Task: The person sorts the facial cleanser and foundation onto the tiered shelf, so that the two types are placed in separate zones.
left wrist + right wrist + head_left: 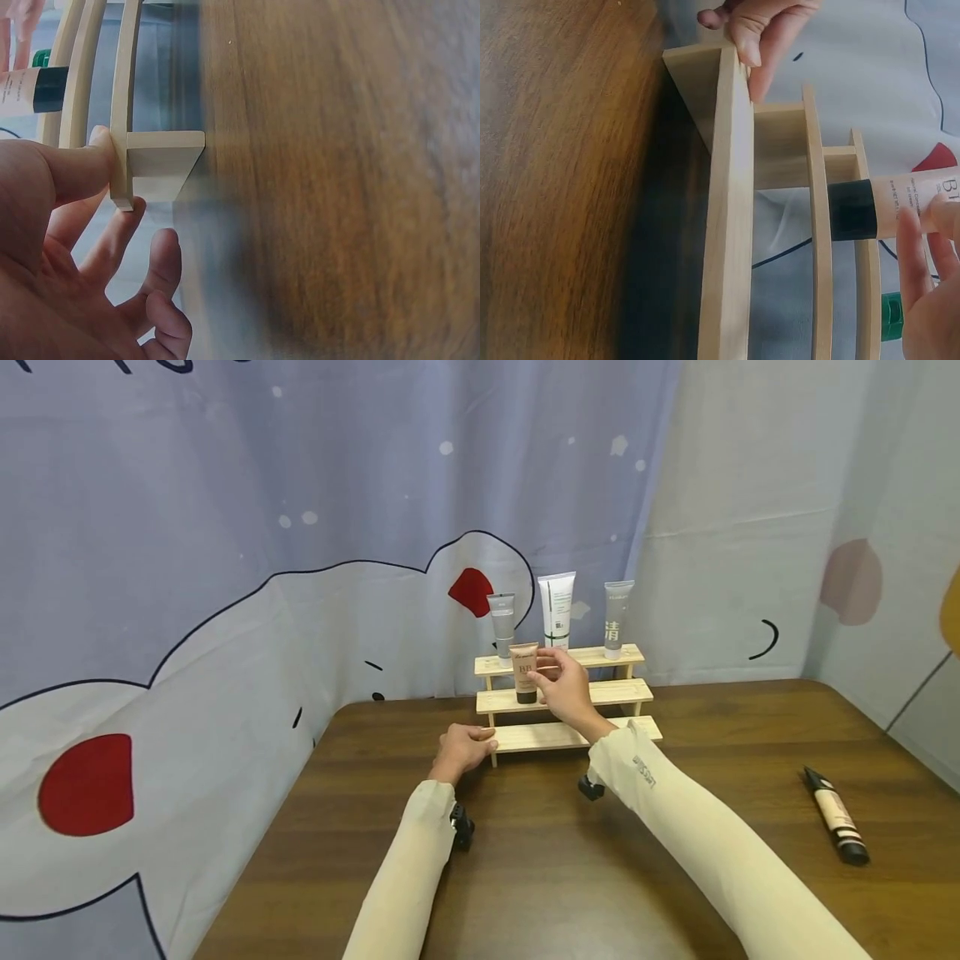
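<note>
A three-step wooden display stand (551, 737) stands at the back of the table. My left hand (461, 749) pinches the left end of its lowest step, thumb on top and fingers beneath in the left wrist view. With thumb and fingers, my right hand (567, 689) holds a beige BB cream tube (524, 664) upright by its right side. The tube's black cap (852, 210) is down at the middle step, toward the left end. On the top step stand a grey tube (503, 625), a white tube (557, 606) and a translucent grey tube (617, 614).
A beige tube with black ends (836, 816) lies on the brown wooden table (540, 877), far to the right. Behind the stand hangs a blue and white patterned curtain (360, 468), which also runs along the left and right sides.
</note>
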